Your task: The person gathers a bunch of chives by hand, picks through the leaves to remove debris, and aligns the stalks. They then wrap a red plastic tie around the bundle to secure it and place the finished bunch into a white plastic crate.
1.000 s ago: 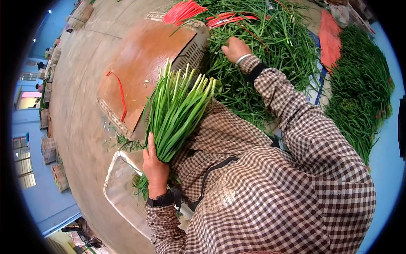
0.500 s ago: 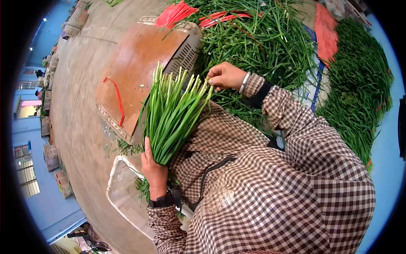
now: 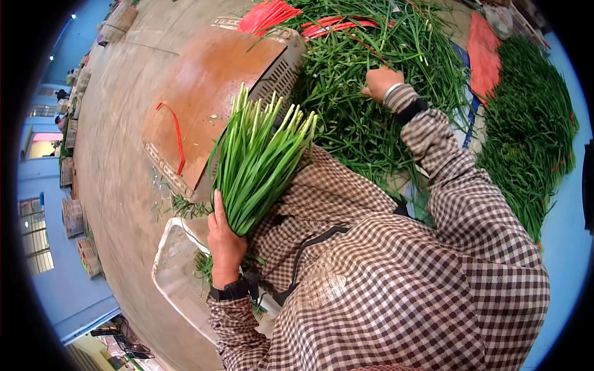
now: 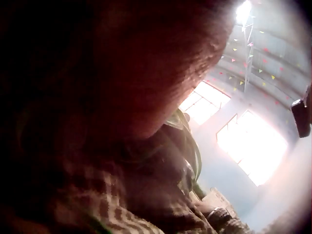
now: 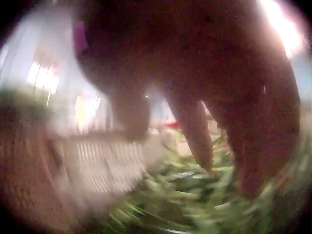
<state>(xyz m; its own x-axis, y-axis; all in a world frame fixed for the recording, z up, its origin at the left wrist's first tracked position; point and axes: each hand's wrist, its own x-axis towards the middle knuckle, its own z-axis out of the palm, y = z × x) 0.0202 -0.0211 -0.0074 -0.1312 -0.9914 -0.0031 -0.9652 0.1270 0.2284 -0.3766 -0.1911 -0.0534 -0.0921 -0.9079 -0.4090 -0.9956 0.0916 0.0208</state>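
In the head view a bunch of long green stalks (image 3: 260, 161) with pale cut ends pointing up is held by the left hand (image 3: 226, 247) at its lower, leafy end, one finger lying straight along it. The right hand (image 3: 382, 84) is over a large heap of loose green leaves (image 3: 346, 111), apart from the bunch. Its fingers hang down above blurred leaves (image 5: 180, 195) in the right wrist view, with a gap between thumb and fingers and nothing seen in them. The left wrist view is mostly dark.
A brown board (image 3: 210, 80) lies on a crate (image 3: 281, 74), with one red strip (image 3: 177, 139) on it. Red strips (image 3: 269, 15) lie at the far side. A white basket (image 3: 167, 253) stands at lower left. Tied green bundles (image 3: 526, 136) lie at the right.
My right hand moved from the heap to the pale stalk ends, pinched there, then went back right over the heap. The left hand still grips the bunch, nearly unmoved.
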